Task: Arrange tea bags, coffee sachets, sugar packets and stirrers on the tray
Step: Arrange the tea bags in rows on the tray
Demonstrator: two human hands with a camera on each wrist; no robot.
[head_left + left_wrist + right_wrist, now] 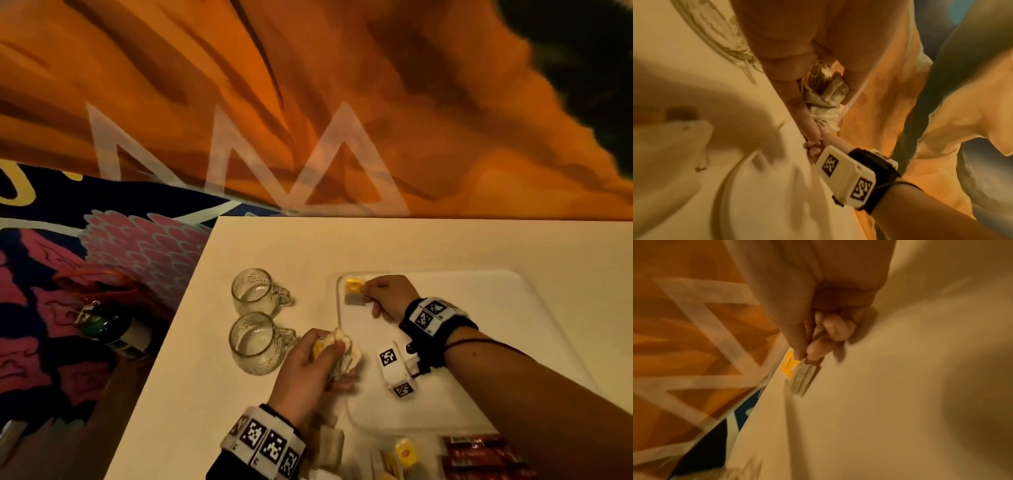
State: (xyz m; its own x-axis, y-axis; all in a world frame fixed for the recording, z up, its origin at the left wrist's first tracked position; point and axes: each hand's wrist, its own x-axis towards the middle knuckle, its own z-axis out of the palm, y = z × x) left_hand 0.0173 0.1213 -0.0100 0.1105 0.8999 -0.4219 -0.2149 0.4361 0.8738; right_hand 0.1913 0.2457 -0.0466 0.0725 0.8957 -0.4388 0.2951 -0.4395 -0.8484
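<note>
On a cream-white tabletop (274, 246) lies a shallow white rectangular tray with rounded corners (496, 308), its long axis running left to right across the head view. The right hand (387, 298) reaches into the tray's far left corner, where its thumb and forefinger pinch a small grey paper tea bag with a yellow square tag (354, 291). The tag lies toward the tray's far rim and the grey pouch trails toward the person, so the bag's long axis runs roughly front to back, close beside the tray's left wall; the right wrist view shows the pouch (803, 379) held edge-on under the fingertips (813, 350), with the yellow tag just beyond it; whether the pouch touches the tray floor cannot be told. The left hand (308, 366) sits over the tabletop just left of the tray's near left edge, fingers curled round a crumpled bunch of pale tea bags with strings and yellow tags (337, 353); the left wrist view shows that bundle (824, 97) packed between palm and fingers, pointing every which way. Two clear glass mugs with handles (255, 318) stand upright left of the tray, one behind the other, handles turned right. At the near edge of the table lie yellow-tagged packets (406, 454) and a row of red sachets (486, 457), outside the tray.
</note>
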